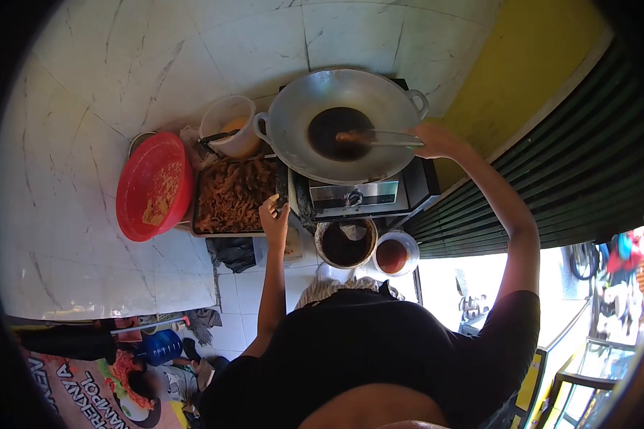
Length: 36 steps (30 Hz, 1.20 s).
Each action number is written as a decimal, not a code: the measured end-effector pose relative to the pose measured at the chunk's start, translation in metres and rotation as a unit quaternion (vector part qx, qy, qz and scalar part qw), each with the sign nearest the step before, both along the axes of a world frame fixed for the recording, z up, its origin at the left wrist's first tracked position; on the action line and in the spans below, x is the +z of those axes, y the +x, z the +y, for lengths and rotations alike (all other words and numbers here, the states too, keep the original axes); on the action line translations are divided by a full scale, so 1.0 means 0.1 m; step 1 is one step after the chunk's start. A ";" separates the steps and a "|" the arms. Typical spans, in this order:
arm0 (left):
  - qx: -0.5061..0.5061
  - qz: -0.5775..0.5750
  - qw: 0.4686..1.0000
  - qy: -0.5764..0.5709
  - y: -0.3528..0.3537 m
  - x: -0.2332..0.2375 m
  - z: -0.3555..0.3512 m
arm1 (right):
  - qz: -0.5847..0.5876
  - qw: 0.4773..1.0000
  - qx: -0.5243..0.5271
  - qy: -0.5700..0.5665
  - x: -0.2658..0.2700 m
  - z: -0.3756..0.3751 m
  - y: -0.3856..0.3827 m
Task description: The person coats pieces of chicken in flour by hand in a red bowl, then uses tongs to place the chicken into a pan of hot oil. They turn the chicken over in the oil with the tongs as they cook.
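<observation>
My right hand (433,141) is closed round the handle end of metal tongs (390,139), which reach into a large wok (293,129). At their tips is a small brown piece of food (349,136), over the dark oil (329,121) pooled in the wok. My left hand (273,212) is beside the right edge of a tray (225,234) heaped with brown fried pieces (232,191). Its fingers are loosely bent and apart, and I see nothing held in them.
Under the wok stands a stove (354,193) with a front knob. A red basin (132,214) with crumbs and a white bucket (225,118) are to the left. Below the stove are a dark-filled pot (325,247) and a white pail (410,247). Another person (175,382) is at lower left.
</observation>
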<state>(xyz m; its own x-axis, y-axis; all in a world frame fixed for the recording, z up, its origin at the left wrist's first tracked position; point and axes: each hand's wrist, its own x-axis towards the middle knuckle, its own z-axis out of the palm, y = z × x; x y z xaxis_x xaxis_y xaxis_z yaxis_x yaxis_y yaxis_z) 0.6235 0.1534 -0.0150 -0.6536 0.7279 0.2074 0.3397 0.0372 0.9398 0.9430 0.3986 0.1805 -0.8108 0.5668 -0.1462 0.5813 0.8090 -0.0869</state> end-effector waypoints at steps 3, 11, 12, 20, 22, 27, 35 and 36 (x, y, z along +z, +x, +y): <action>0.002 -0.007 1.000 -0.001 0.02 0.03 0.01 | 0.012 0.999 -0.030 -0.011 0.12 -0.07 -0.03; 0.029 0.001 1.000 0.007 0.13 0.02 -0.15 | 0.053 0.998 0.006 0.013 0.36 -0.05 -0.18; 0.045 -0.001 0.999 0.004 0.16 -0.02 -0.23 | 0.070 0.997 0.010 0.032 0.47 -0.06 -0.23; 0.139 0.051 0.981 -0.128 0.27 -1.02 -1.44 | 0.081 0.991 0.099 0.027 1.09 -0.20 -1.20; 0.137 -0.011 0.975 -0.174 0.33 -1.35 -1.84 | 0.068 0.980 0.183 0.042 1.09 -0.22 -1.53; 0.116 -0.029 0.882 -0.456 0.55 -2.15 -3.01 | 0.013 0.936 0.349 0.034 0.76 -0.22 -2.38; 0.256 -0.221 0.814 -0.473 1.10 -2.34 -3.58 | -0.130 0.887 0.437 0.069 0.23 -0.70 -3.32; 0.230 -0.209 0.825 -0.472 1.12 -2.50 -3.63 | -0.165 0.875 0.447 0.086 0.19 -0.77 -3.37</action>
<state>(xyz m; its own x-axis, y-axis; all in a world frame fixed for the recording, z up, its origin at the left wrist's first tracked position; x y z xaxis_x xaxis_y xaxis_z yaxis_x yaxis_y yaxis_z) 0.7357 -0.2098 -0.2651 -0.7766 0.0906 -0.6235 -0.2608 0.8546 0.4490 0.6064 0.3216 0.1996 -0.8713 -0.2363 -0.4302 -0.3202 0.9379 0.1334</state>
